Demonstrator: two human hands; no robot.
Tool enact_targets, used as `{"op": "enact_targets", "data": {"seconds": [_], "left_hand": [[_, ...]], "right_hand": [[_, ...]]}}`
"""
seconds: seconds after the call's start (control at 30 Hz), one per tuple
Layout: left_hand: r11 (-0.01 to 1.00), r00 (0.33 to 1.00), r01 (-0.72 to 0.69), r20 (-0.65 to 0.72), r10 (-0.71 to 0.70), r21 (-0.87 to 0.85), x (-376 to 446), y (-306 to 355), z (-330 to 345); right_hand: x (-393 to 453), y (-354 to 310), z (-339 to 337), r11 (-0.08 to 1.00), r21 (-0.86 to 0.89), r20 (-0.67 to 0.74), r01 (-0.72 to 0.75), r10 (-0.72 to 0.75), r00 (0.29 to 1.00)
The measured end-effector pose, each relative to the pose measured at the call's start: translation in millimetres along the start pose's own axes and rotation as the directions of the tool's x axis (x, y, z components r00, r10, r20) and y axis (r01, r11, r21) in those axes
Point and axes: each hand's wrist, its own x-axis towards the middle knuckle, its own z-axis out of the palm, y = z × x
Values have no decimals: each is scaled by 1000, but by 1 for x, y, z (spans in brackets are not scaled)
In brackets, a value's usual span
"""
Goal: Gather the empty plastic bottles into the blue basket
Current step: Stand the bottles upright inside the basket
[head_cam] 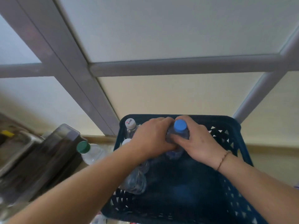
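Observation:
The blue basket [233,183] stands in front of me, seen from above. Both hands reach into its far end. My left hand [152,138] and my right hand [195,139] are both wrapped around a clear bottle with a blue cap [180,126], held upright. Left of it, inside the basket, stands a bottle with a white cap [130,123], and another white cap [126,141] peeks out behind my left wrist. A crumpled clear bottle [135,180] lies under my left forearm. Outside the basket, to its left, stands a green-capped bottle [87,151].
A dark translucent box [53,157] sits at the left, with a metal tray [14,147] beyond it. A frosted window with a grey frame [161,67] rises right behind the basket, above a beige ledge [267,146].

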Motion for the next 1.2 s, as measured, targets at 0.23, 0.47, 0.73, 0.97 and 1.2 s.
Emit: {"op": "enact_targets", "data": {"seconds": [0.23,0.47,0.73,0.97,1.2], "left_hand": [[951,984,-28,-157,79,309,-30,-56,-33],[993,998,21,-55,-15,115,-24,-55,-23],[991,993,-102,-48,106,81,-19,-61,-25],[998,995,-46,-81,50,51,-9,-52,-22],[987,935,-162,-318,156,6,-78,-85,-32]], "right_hand": [[33,-26,59,995,-75,59,63,-58,997],[33,-13,78,1000,7,-52,4,-4,999],[28,9,71,955,-294,86,-32,60,995],[25,12,89,977,-180,-44,-112,106,993],[4,23,61,887,-367,90,-280,333,938]]}}
